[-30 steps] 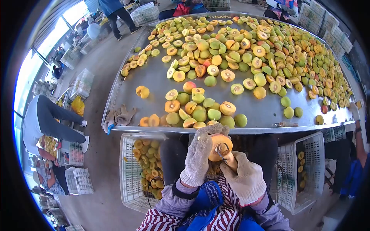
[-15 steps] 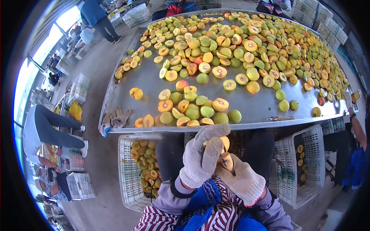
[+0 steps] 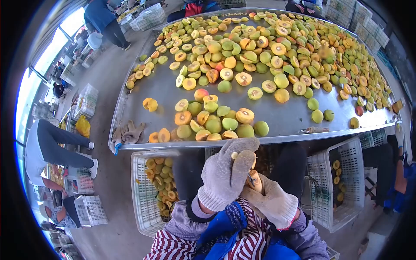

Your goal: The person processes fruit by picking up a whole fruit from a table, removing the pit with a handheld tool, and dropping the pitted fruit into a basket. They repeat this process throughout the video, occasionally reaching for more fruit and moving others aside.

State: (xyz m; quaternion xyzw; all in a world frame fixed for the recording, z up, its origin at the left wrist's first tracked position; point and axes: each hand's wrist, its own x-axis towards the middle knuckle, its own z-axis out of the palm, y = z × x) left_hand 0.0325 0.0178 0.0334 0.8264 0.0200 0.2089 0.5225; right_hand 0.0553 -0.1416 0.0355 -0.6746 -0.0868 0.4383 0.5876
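My left hand, in a grey-white knit glove, closes around a yellow peach half that is mostly hidden by the fingers. A small pale piece shows at the glove's fingers. Close against it on the right, my right hand, in a cream glove, grips a tool with a light wooden handle; its working end is hidden near the fruit. Both hands are over my lap, just below the table edge. Nearest on the table lies a small heap of peaches, whole and halved.
A metal table carries a big pile of halved peaches. Gloves and a wooden-handled tool lie along its near edge. Crates stand left and right, both with fruit. A co-worker bends at left.
My left fingers have shifted over the peach half, so less of it shows, while the pale piece shows more clearly. At far right, a co-worker's hand has dropped from the table edge.
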